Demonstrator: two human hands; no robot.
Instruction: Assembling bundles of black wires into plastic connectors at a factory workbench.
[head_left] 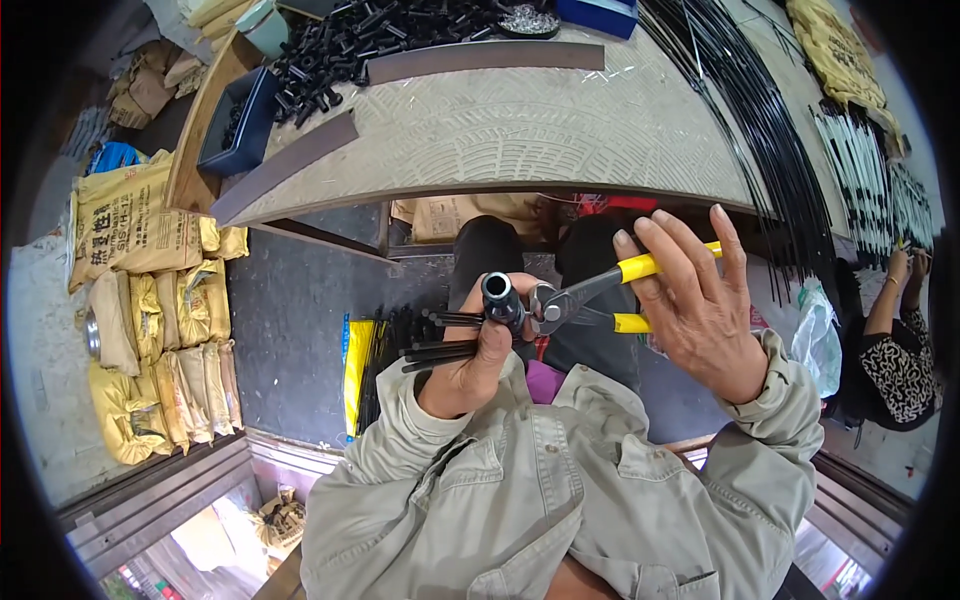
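Below the bench's near edge, my left hand [468,372] is wrapped round a black hollow tubular fitting [503,304], its round open end facing up. Several thin black rods [440,352] stick out leftward from the same grip. The metal jaws of yellow-handled pliers [572,301] sit right beside the fitting; whether they bite on anything is hard to see. My right hand [700,320] holds the pliers loosely, its long fingers stretched across the upper handle. The two handles stand spread apart, and the hand partly covers them.
Black tubular parts [385,30] are heaped on the bench [540,130], near a dark blue bin [237,125] and flat metal strips [485,60]. Long black rods [765,110] overhang its right edge. Yellow and brown sacks [135,225] stand left. A co-worker [895,340] sits far right.
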